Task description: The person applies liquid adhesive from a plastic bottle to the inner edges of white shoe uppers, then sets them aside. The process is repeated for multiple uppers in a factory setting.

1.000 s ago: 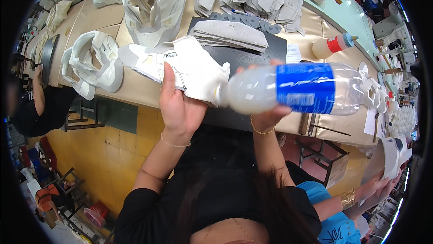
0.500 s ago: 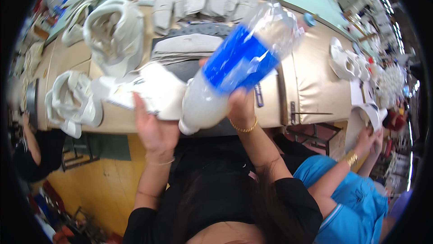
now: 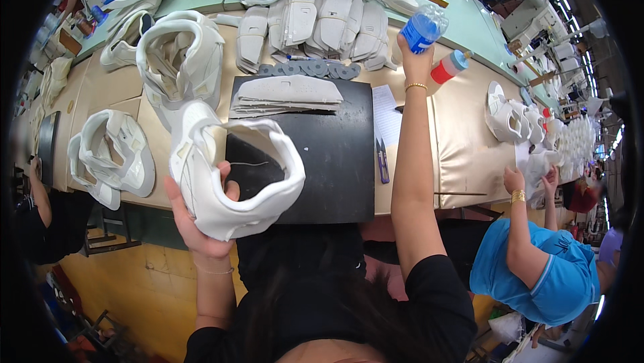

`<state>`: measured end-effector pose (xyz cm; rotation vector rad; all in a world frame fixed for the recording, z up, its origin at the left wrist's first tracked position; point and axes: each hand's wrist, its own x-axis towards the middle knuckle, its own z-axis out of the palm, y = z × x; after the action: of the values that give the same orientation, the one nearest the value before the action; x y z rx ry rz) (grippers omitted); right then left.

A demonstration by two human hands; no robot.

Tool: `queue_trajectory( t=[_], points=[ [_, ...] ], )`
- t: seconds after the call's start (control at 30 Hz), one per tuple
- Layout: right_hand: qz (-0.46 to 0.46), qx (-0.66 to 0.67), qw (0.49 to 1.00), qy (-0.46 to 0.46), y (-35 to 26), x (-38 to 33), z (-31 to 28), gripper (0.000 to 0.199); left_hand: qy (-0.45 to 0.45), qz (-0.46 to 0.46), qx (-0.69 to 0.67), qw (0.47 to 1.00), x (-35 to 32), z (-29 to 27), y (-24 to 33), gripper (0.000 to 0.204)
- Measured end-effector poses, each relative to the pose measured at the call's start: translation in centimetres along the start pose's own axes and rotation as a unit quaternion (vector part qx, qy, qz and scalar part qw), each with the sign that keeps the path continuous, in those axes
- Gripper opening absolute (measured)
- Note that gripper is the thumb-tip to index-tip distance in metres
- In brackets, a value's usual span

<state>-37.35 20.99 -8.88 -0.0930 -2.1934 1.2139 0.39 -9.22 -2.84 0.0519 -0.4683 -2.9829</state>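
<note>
My left hand (image 3: 208,232) grips a white shoe upper (image 3: 201,168) by its side, with fingers inside the collar opening. The upper is raised over the left part of a black board (image 3: 322,168), and a loose thread shows in its opening. Stretched toward the far side of the table, my right hand (image 3: 416,61) is closed around a clear plastic bottle (image 3: 421,31) with a blue label. Close by stands a smaller bottle (image 3: 448,68) with red contents and a blue top. On the board lies a stack of light grey cut pieces (image 3: 288,91).
More white uppers (image 3: 111,155) sit at the left. Bundled grey pieces (image 3: 335,11) and a row of grey discs (image 3: 308,69) lie beyond the board. Purple-handled snips (image 3: 382,162) and a paper sheet (image 3: 386,118) are right of it. A person in blue (image 3: 537,262) works at the right.
The bottle has gone from a tilted position near me to the far side of the table, my right arm extending with it. My left hand has lifted and turned the upper, opening toward me.
</note>
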Motion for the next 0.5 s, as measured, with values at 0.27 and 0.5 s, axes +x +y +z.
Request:
queue_trajectory(
  t=[0.27, 0.5],
  points=[
    [0.087, 0.008, 0.996, -0.001, 2.7, 0.2, 1.4, 0.075, 0.117, 0.009, -0.001, 0.993, -0.4, -0.6, 0.0, 0.06],
    [0.08, -0.063, 0.994, 0.027, 2.6, 2.6, 2.0, 0.078, 0.11, -0.001, -0.057, 0.992, 0.1, -0.2, -0.5, 0.061]
  ],
)
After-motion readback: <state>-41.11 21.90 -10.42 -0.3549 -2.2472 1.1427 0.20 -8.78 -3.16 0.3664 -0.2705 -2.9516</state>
